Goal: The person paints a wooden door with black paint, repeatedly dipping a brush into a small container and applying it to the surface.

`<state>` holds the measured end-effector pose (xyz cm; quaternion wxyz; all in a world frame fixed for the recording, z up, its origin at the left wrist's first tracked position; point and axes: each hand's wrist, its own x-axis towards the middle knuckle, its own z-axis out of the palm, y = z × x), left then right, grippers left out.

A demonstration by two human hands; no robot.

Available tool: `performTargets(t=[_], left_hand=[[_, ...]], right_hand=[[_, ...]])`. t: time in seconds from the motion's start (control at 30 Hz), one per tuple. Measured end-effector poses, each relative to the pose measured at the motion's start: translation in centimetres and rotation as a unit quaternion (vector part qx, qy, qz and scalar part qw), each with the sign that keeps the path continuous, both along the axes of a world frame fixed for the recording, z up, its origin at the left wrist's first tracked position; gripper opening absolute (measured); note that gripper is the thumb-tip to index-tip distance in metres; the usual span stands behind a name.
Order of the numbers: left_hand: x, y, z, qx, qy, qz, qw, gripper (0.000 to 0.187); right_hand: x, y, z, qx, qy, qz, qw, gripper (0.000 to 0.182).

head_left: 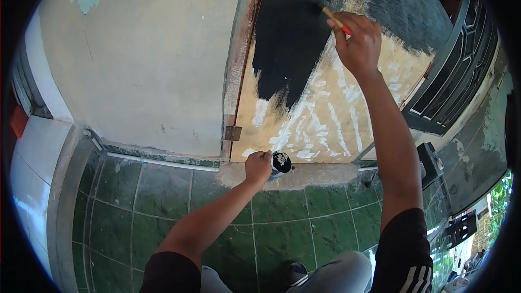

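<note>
The right hand (358,43) grips a paintbrush (335,20) angled up-left against the door's (336,119) upper black patch, while the left hand (258,166) clasps a paint can (280,163) low at the door's bottom edge.

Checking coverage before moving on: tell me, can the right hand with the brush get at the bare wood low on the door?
Probably yes. The right hand holds the brush high on the door, and nothing blocks the bare wood below; only the left hand with the paint can sits near the bottom edge.

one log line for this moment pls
right hand shut on paintbrush, at door panel | left hand shut on paint can | panel top black, lower part bare
</note>
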<state>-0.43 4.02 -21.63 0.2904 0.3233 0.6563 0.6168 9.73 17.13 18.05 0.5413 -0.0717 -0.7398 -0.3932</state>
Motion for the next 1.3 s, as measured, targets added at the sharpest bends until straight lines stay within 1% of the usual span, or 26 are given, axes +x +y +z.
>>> performTargets(t=[0.03,0.13,0.17,0.2,0.27,0.3,0.37,0.43,0.47,0.5,0.53,0.57,0.63,0.7,0.73,0.8,0.83,0.87,0.97,1.0,1.07,1.1,1.13,1.17,1.23,1.3], left_hand=[[0.0,-0.2,0.3,0.002,0.002,0.0,1.0,0.04],[-0.1,-0.4,0.5,0.001,0.008,-0.009,1.0,0.039],[-0.2,-0.4,0.3,-0.001,0.01,-0.013,1.0,0.039],[-0.1,-0.4,0.2,0.003,-0.002,-0.012,1.0,0.038],[0.0,-0.4,0.1,0.012,-0.024,-0.011,1.0,0.038],[0.0,-0.3,0.1,0.016,-0.028,-0.008,0.999,0.038],[0.0,-0.2,-0.1,0.022,-0.036,-0.005,0.999,0.037],[-0.2,0.4,-0.5,0.021,-0.024,-0.003,0.999,0.038],[-0.2,0.6,-0.9,0.019,-0.018,-0.003,1.0,0.038],[-0.2,0.7,-1.1,0.015,-0.01,-0.005,1.0,0.038],[-0.2,0.8,-1.2,0.011,-0.002,-0.006,1.0,0.039],[-0.2,0.8,-1.3,0.006,0.006,-0.008,1.0,0.039],[-0.1,0.7,-1.7,0.006,0.01,-0.011,1.0,0.04],[-0.2,0.9,-1.8,0.009,0.01,-0.011,1.0,0.04],[-0.3,1.0,-1.9,0.009,0.007,-0.011,1.0,0.04],[-0.3,0.7,-1.9,0.008,0.003,-0.01,1.0,0.04],[-0.2,0.5,-1.5,0.007,0.001,-0.008,1.0,0.039],[-0.2,0.4,-1.2,0.007,-0.001,-0.006,1.0,0.039],[-0.2,0.3,-0.9,0.002,0.002,-0.012,1.0,0.039],[-0.2,0.3,-0.9,0.004,0.0,-0.012,1.0,0.039],[-0.1,0.4,-1.0,0.007,-0.008,-0.014,1.0,0.038],[0.0,0.3,-0.9,0.004,-0.006,-0.014,1.0,0.038],[0.0,0.3,-0.8,0.001,-0.004,-0.013,1.0,0.038],[-0.1,0.2,-0.8,-0.002,-0.001,-0.012,1.0,0.038],[-0.3,0.4,-1.4,0.004,-0.016,-0.007,1.0,0.038],[-0.4,0.4,-1.8,0.004,-0.024,-0.004,1.0,0.038]], right_hand=[[-0.1,-0.1,0.0,0.048,0.035,-0.004,0.998,0.007],[-0.2,-1.1,-4.5,0.037,0.006,-0.036,0.999,0.005],[-0.2,-0.3,-7.1,0.043,-0.055,-0.062,0.996,0.006],[-0.5,0.0,-10.2,-0.004,-0.1,-0.099,0.99,0.009],[-0.1,-0.8,-14.9,-0.054,-0.193,-0.051,0.978,0.006],[0.1,-1.9,-16.1,-0.091,-0.241,-0.041,0.965,0.005],[0.3,-3.2,-16.4,-0.203,-0.274,0.019,0.94,0.005],[-0.2,-2.4,-13.9,-0.26,-0.182,0.095,0.944,0.009],[-0.2,-1.7,-11.8,-0.261,-0.137,0.093,0.951,0.016],[-0.5,-1.3,-9.3,-0.25,-0.056,0.133,0.958,0.011],[-0.6,-1.4,-7.2,-0.22,0.018,0.112,0.969,0.009],[-0.2,0.0,-5.7,-0.145,0.06,0.097,0.983,0.011],[0.5,-0.4,-4.3,-0.062,0.126,0.027,0.99,0.012],[0.4,-1.0,-5.8,-0.038,0.071,0.023,0.997,0.01],[0.2,-1.4,-7.5,-0.046,0.0,0.01,0.999,0.008],[-0.2,-1.9,-12.0,-0.115,-0.136,0.028,0.984,0.01],[-0.2,-2.1,-14.2,-0.155,-0.206,0.032,0.966,0.009],[-0.6,-2.8,-16.1,-0.222,-0.241,0.002,0.945,0.011],[-1.0,-2.8,-16.2,-0.294,-0.301,0.02,0.907,0.015],[-1.4,-1.6,-15.3,-0.299,-0.259,0.056,0.917,0.016],[-1.9,-1.2,-11.4,-0.257,-0.106,0.083,0.957,0.013],[-2.1,-1.3,-9.5,-0.265,-0.025,0.131,0.955,0.013],[-2.1,-1.2,-8.3,-0.218,0.03,0.151,0.964,0.015],[-1.8,-1.4,-7.7,-0.11,0.07,0.086,0.988,0.017],[-1.4,-2.7,-8.8,-0.06,0.076,0.027,0.995,0.014],[-0.8,-2.7,-13.0,-0.096,-0.033,-0.006,0.995,0.012]])
